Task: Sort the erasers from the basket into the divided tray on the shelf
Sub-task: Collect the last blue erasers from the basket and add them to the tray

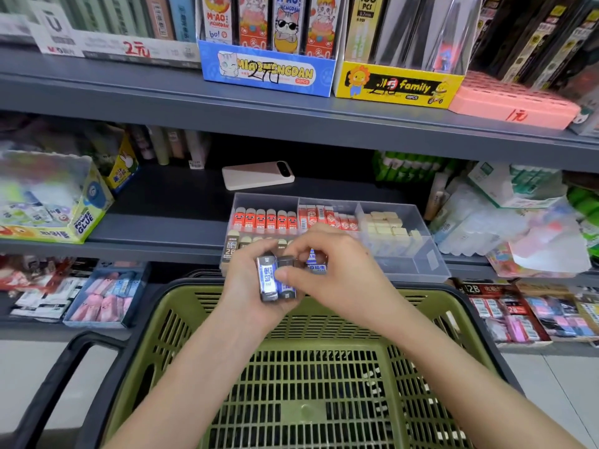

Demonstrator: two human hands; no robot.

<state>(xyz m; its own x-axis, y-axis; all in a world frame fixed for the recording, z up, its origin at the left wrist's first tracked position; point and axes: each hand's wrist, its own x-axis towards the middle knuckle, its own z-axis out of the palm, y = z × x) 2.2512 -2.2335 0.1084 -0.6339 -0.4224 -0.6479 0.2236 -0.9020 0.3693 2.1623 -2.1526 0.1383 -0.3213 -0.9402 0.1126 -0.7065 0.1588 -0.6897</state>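
In the head view, your left hand [246, 280] grips two blue-sleeved erasers [272, 281] above the green basket's [181, 306] far rim. Your right hand [337, 273] pinches the right-hand one. Square them up, then lower both into the divided tray's [421, 254] front middle compartment at the shelf's [162, 228] front edge, beside the matching stock [316, 265].

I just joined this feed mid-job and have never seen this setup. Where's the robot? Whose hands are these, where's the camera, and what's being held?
There is no robot: a person works bare-handed, and the one picture comes from a camera on their head, looking down. The left hand grips two blue-labelled erasers; the right hand pinches one of them. Below is the green basket. Behind the hands, on the shelf, sits the clear divided tray, with red erasers and cream erasers in separate compartments.
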